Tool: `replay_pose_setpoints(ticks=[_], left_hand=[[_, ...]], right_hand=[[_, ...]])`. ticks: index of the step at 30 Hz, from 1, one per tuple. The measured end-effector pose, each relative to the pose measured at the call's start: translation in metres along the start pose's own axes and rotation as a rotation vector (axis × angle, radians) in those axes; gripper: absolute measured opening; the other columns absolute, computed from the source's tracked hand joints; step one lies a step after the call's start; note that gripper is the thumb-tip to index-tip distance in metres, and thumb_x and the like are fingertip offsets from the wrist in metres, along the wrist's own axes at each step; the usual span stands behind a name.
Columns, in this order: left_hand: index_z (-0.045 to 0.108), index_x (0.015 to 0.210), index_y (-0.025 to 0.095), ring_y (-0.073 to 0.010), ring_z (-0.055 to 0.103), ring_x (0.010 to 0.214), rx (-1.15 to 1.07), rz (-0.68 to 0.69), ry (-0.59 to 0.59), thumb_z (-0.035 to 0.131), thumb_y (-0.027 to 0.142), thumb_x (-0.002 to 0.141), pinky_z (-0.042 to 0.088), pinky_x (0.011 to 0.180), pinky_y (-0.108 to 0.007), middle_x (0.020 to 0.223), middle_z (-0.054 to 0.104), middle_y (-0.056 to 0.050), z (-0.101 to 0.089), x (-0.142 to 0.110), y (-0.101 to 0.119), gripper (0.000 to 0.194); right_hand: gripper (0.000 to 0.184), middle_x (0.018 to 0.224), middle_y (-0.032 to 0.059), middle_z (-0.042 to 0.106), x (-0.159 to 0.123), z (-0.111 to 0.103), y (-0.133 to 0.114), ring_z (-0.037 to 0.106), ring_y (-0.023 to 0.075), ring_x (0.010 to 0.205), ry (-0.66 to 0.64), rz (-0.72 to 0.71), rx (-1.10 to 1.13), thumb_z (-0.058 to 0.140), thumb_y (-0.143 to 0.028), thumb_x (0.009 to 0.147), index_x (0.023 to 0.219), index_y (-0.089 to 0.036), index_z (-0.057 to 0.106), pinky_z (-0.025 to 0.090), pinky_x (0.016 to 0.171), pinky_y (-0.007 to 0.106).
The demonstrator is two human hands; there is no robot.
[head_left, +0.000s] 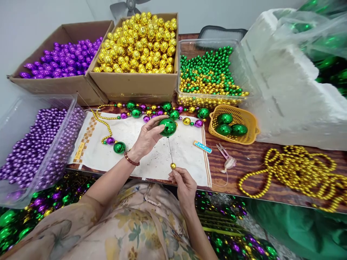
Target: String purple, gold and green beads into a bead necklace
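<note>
My left hand [150, 138] grips a large shiny green ball bead [167, 128] above the white cloth [141, 164]. A thin dark needle or wire [170, 150] runs down from this bead to a small gold bead [173, 166]. My right hand [183, 184] pinches at the gold bead, near the cloth's front edge; whether the fingertips hold the bead or the needle just below it is hard to make out. Behind my left hand lies a strung garland of purple, green and gold beads [136, 112], its end with another green ball [119, 147] resting on the cloth.
Boxes of purple [40, 85] and gold balls [132, 85] stand behind, with clear bins of small beads [214, 99] [62, 119] beside them. Rightward are a yellow basket [253, 124], thread snips [226, 156], a blue packet [202, 146], gold bead strings [300, 173] and a foam box [282, 83].
</note>
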State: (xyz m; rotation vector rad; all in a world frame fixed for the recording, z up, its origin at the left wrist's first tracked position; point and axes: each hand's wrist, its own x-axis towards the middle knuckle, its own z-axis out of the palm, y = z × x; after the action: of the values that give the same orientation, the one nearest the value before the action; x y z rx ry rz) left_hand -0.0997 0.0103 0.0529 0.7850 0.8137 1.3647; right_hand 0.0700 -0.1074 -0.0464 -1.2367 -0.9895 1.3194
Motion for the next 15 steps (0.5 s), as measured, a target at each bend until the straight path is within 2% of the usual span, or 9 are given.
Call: replay_pose_setpoints(ticks=[7, 11, 15], left_hand=[[0.074, 0.111, 0.030, -0.0160, 0.065, 0.100, 0.067, 0.110, -0.103, 0.083, 0.031, 0.075, 0.054, 0.087, -0.028, 0.114, 0.071, -0.003, 0.003, -0.008, -0.015, 0.037], [0.073, 0.117, 0.031, -0.0170, 0.064, 0.104, 0.161, 0.197, -0.129, 0.082, 0.027, 0.077, 0.054, 0.091, -0.030, 0.121, 0.070, -0.003, 0.006, -0.016, -0.015, 0.041], [0.071, 0.119, 0.030, -0.0183, 0.064, 0.107, 0.199, 0.228, -0.135, 0.082, 0.027, 0.077, 0.053, 0.094, -0.031, 0.124, 0.069, -0.004, 0.007, -0.020, -0.010, 0.043]], right_hand=[[0.015, 0.068, 0.0004, 0.068, 0.007, 0.017, -0.008, 0.061, 0.0124, 0.058, 0.057, -0.070, 0.105, 0.067, -0.031, 0.089, 0.084, -0.018, 0.070, 0.050, 0.056, 0.024], [0.013, 0.069, 0.0002, 0.068, 0.010, 0.024, -0.008, 0.061, 0.0121, 0.058, 0.076, -0.102, 0.152, 0.067, -0.030, 0.090, 0.084, -0.018, 0.069, 0.049, 0.057, 0.024], [0.013, 0.068, -0.0001, 0.067, 0.010, 0.025, -0.009, 0.061, 0.0123, 0.058, 0.062, -0.126, 0.168, 0.067, -0.029, 0.091, 0.085, -0.018, 0.069, 0.049, 0.057, 0.025]])
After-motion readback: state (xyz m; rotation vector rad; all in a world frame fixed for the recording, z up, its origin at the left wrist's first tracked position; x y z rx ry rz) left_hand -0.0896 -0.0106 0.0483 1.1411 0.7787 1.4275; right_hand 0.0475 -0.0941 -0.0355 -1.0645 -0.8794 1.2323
